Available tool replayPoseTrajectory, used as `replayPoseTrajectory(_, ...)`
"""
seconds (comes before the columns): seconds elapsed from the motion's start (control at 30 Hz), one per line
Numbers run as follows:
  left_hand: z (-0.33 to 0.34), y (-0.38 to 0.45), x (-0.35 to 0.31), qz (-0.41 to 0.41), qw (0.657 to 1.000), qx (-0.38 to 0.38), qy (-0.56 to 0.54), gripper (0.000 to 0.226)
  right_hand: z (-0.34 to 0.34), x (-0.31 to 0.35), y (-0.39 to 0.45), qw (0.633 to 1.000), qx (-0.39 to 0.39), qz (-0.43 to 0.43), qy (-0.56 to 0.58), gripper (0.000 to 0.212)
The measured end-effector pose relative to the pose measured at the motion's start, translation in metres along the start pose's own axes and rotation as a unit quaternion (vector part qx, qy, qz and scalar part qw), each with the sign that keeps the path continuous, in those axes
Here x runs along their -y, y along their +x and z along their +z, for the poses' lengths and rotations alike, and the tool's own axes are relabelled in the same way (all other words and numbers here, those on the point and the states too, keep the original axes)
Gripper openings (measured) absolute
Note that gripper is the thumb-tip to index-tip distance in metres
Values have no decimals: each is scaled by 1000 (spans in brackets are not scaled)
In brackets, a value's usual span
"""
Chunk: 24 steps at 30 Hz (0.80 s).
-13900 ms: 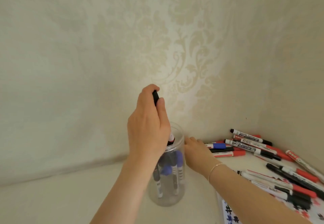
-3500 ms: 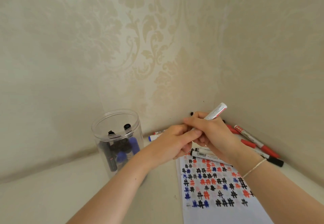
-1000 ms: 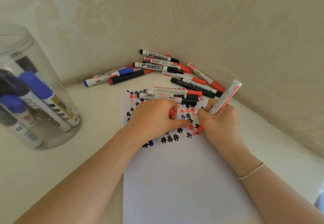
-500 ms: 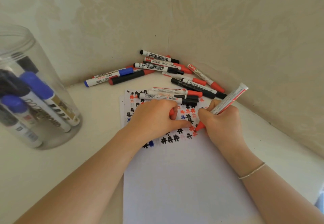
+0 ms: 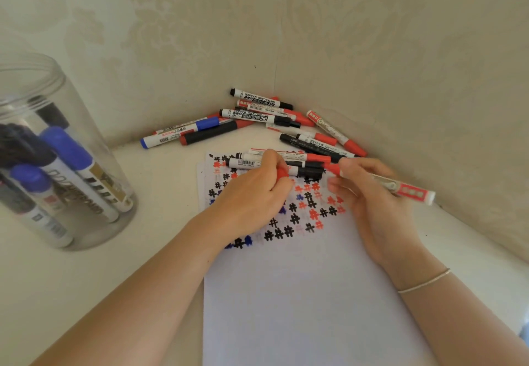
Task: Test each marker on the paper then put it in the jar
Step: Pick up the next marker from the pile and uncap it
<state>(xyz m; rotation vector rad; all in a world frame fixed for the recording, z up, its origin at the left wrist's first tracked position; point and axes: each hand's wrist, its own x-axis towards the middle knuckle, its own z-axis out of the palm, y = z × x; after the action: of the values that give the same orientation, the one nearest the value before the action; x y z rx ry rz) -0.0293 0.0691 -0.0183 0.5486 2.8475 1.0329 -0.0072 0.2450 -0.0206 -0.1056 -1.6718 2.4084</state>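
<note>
- The right hand (image 5: pixel 372 202) grips a red marker (image 5: pixel 400 187) over the paper (image 5: pixel 300 294).
- The left hand (image 5: pixel 252 196) pinches its red cap (image 5: pixel 282 173).
- Loose markers (image 5: pixel 257 118) at 12 o'clock read "WHITEBOARD MARKER".
- The clear jar (image 5: pixel 51 151) stands at 9 o'clock.

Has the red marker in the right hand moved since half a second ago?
Yes. The red marker has lifted off the paper and swung toward level, tip pointing left.

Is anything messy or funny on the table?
A bit messy: the untested markers lie in a jumbled heap in the corner, and two have strayed onto the top of the paper. The jar stands upright, nothing is spilled, and nothing looks broken.
</note>
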Motion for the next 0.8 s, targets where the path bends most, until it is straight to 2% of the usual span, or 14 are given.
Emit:
replayPoseTrajectory(0.1, -1, -1, -1, 18, 1000, 19, -14, 13, -1, 3, 1, 994, 33, 39, 100, 17)
replayPoseTrajectory(0.37, 2, -1, -4, 37, 996, 17, -78, 18, -1, 1, 2, 999, -13, 9, 33, 27)
replayPoseTrajectory(0.67, 6, -3, -8, 90, 993, 1, -81, 21, 1, 0, -2, 998, 16, 2, -66, 26)
replayPoseTrajectory(0.77, 4, -3, -7, 113, 987, -9, -110, 21, 1, 3, -3, 997, 47, 13, -53, 17)
replayPoseTrajectory(0.8, 3, -3, -6, 112, 985, -8, -133, 20, 1, 4, -2, 997, 62, 23, -30, 21)
